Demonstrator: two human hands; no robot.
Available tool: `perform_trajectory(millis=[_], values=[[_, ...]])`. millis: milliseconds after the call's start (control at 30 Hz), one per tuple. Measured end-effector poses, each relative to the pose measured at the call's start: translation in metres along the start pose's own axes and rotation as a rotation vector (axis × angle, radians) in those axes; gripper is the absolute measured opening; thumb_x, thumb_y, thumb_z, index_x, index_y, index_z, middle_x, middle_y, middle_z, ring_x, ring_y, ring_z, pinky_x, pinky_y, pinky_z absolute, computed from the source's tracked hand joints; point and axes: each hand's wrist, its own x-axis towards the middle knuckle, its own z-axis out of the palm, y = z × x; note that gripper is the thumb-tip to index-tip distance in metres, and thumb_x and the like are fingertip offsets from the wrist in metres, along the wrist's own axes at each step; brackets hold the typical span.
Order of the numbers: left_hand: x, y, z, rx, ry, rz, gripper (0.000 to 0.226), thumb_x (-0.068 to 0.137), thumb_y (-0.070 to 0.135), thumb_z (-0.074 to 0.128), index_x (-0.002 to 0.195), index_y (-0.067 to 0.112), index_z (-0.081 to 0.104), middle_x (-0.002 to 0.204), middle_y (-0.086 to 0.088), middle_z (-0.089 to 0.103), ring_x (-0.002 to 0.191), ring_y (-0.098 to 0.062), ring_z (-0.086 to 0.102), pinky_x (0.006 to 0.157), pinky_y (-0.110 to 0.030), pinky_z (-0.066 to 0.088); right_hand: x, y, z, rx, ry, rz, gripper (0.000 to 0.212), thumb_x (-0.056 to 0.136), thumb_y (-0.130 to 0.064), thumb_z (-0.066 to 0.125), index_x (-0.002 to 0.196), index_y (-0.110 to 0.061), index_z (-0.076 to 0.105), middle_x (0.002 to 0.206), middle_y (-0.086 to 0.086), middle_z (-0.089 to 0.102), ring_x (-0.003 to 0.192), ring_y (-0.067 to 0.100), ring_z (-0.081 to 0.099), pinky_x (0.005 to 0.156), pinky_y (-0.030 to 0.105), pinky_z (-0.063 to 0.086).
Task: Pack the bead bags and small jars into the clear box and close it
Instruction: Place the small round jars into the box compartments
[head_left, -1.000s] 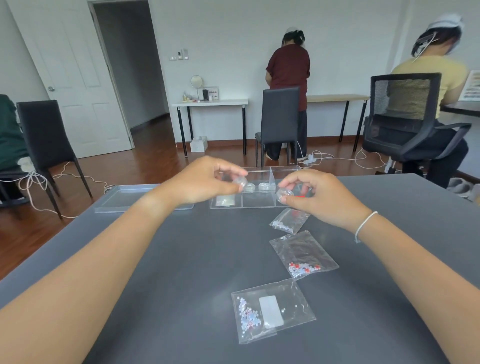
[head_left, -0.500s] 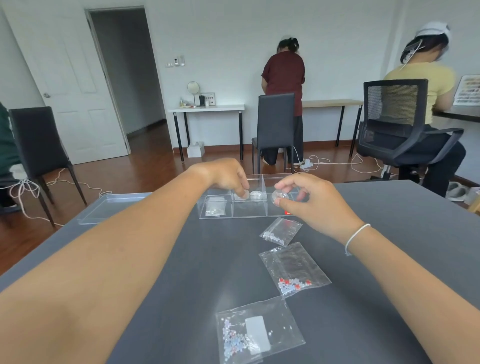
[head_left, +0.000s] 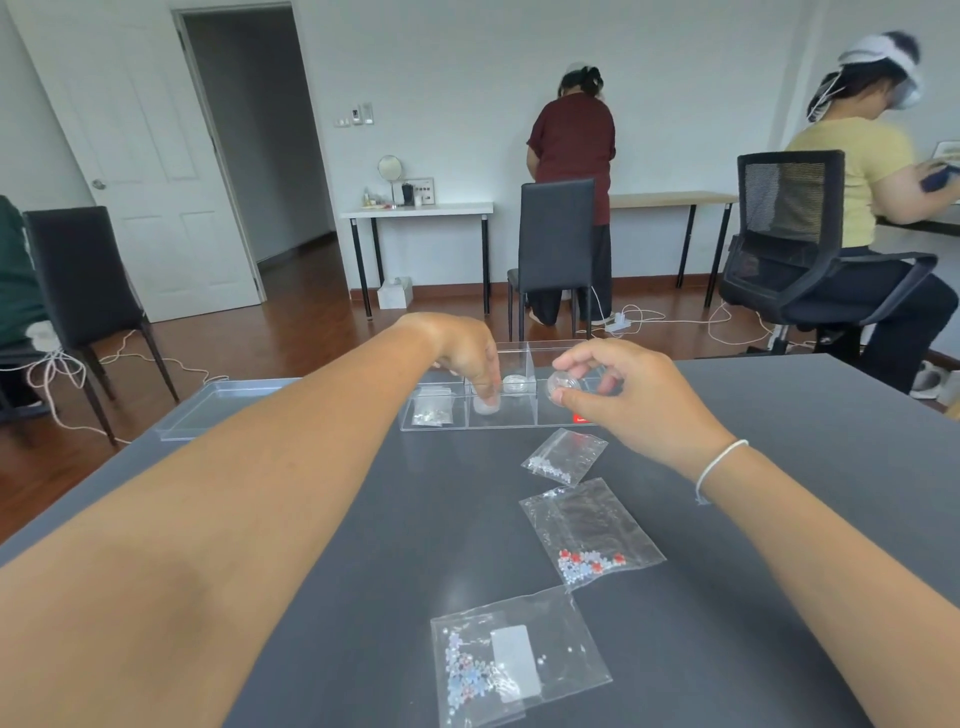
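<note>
A clear box (head_left: 556, 419) with three compartments stands at the far middle of the grey table. My left hand (head_left: 467, 358) reaches down into the middle compartment and pinches a small jar (head_left: 487, 406) at its bottom. Another small jar (head_left: 514, 385) lies behind it in the same compartment. My right hand (head_left: 618, 395) pinches a small clear jar (head_left: 562, 387) above the right compartment. A bead bag (head_left: 432, 411) lies in the left compartment. Three bead bags lie on the table: a small one (head_left: 565, 456), one with red beads (head_left: 589, 530), and a near one (head_left: 517, 657).
The clear lid (head_left: 218, 410) lies on the table to the left of the box. Beyond the table stand black chairs (head_left: 556, 249), side tables and two people with their backs or sides to me. Cables trail on the wooden floor.
My left hand has lowered its jar from above the box down into the middle compartment. My right hand stays over the right compartment with its jar.
</note>
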Motion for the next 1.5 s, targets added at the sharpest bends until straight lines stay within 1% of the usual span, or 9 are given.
perform_trajectory(millis=[200, 433, 533, 600, 767, 1067, 1233, 1367, 1500], values=[[0.001, -0.007, 0.003, -0.041, 0.074, 0.063, 0.008, 0.07, 0.029, 0.074, 0.075, 0.032, 0.068, 0.088, 0.015, 0.062, 0.092, -0.012, 0.055, 0.058, -0.019, 0.037, 0.001, 0.001, 0.0, -0.01, -0.009, 0.017, 0.015, 0.076, -0.033, 0.067, 0.088, -0.038, 0.06, 0.085, -0.02, 0.057, 0.062, 0.005, 0.047, 0.063, 0.016, 0.041], [-0.033, -0.038, 0.008, -0.3, 0.439, 0.208, 0.009, 0.075, 0.03, 0.07, 0.082, 0.035, 0.067, 0.084, 0.021, 0.062, 0.085, -0.002, 0.058, 0.083, -0.022, 0.041, 0.0, 0.002, 0.0, 0.008, -0.005, 0.033, 0.015, 0.076, -0.033, 0.069, 0.089, -0.036, 0.062, 0.086, -0.017, 0.059, 0.063, 0.005, 0.048, 0.063, 0.014, 0.039], [-0.054, -0.06, 0.025, -0.391, 0.567, 0.171, 0.016, 0.077, 0.032, 0.068, 0.092, 0.038, 0.066, 0.081, 0.027, 0.054, 0.074, 0.006, 0.051, 0.071, -0.011, 0.035, -0.001, 0.001, 0.001, 0.014, -0.015, 0.044, 0.015, 0.076, -0.032, 0.069, 0.088, -0.035, 0.062, 0.085, -0.018, 0.058, 0.064, 0.007, 0.048, 0.064, 0.015, 0.041], [-0.065, -0.073, 0.042, -0.454, 0.616, 0.143, 0.023, 0.077, 0.034, 0.067, 0.1, 0.039, 0.064, 0.095, 0.023, 0.056, 0.086, 0.0, 0.051, 0.07, -0.008, 0.033, -0.001, 0.0, 0.002, 0.016, -0.023, 0.047, 0.015, 0.076, -0.031, 0.069, 0.088, -0.035, 0.062, 0.085, -0.016, 0.059, 0.064, 0.012, 0.049, 0.066, 0.018, 0.043], [-0.075, -0.091, 0.069, -0.513, 0.585, 0.116, 0.036, 0.076, 0.035, 0.069, 0.11, 0.04, 0.059, 0.124, 0.017, 0.046, 0.11, -0.006, 0.045, 0.092, -0.019, 0.03, -0.003, -0.001, 0.005, 0.005, -0.045, 0.042, 0.014, 0.076, -0.031, 0.069, 0.087, -0.037, 0.061, 0.09, -0.01, 0.061, 0.061, 0.015, 0.048, 0.059, 0.011, 0.042], [-0.072, -0.095, 0.075, -0.539, 0.651, 0.142, 0.027, 0.082, 0.027, 0.063, 0.108, 0.035, 0.062, 0.124, 0.011, 0.056, 0.104, -0.009, 0.051, 0.087, -0.021, 0.032, 0.007, -0.01, 0.015, -0.044, -0.039, 0.018, 0.012, 0.077, -0.03, 0.068, 0.086, -0.035, 0.062, 0.089, -0.013, 0.06, 0.067, 0.018, 0.051, 0.064, 0.012, 0.042], [-0.07, -0.097, 0.076, -0.538, 0.658, 0.151, 0.024, 0.085, 0.026, 0.059, 0.107, 0.036, 0.062, 0.126, 0.008, 0.057, 0.103, -0.011, 0.053, 0.086, -0.021, 0.034, 0.033, -0.014, 0.019, -0.137, -0.087, 0.004, 0.012, 0.078, -0.032, 0.067, 0.089, -0.029, 0.064, 0.081, -0.019, 0.059, 0.061, -0.008, 0.05, 0.059, 0.001, 0.036], [-0.069, -0.097, 0.077, -0.547, 0.665, 0.155, 0.024, 0.086, 0.024, 0.058, 0.107, 0.035, 0.062, 0.127, 0.007, 0.057, 0.103, -0.013, 0.054, 0.085, -0.022, 0.035, 0.057, -0.014, 0.026, -0.167, -0.183, 0.085, 0.011, 0.076, -0.032, 0.067, 0.086, -0.027, 0.065, 0.084, -0.011, 0.064, 0.066, -0.004, 0.052, 0.067, 0.019, 0.039], [-0.069, -0.096, 0.076, -0.542, 0.665, 0.148, 0.024, 0.086, 0.025, 0.058, 0.106, 0.035, 0.062, 0.127, 0.008, 0.057, 0.102, -0.013, 0.053, 0.085, -0.022, 0.035, 0.073, -0.016, 0.029, -0.299, -0.319, 0.162, 0.017, 0.075, -0.034, 0.068, 0.09, -0.026, 0.066, 0.083, -0.015, 0.06, 0.095, 0.015, 0.058, 0.097, 0.041, 0.041]])
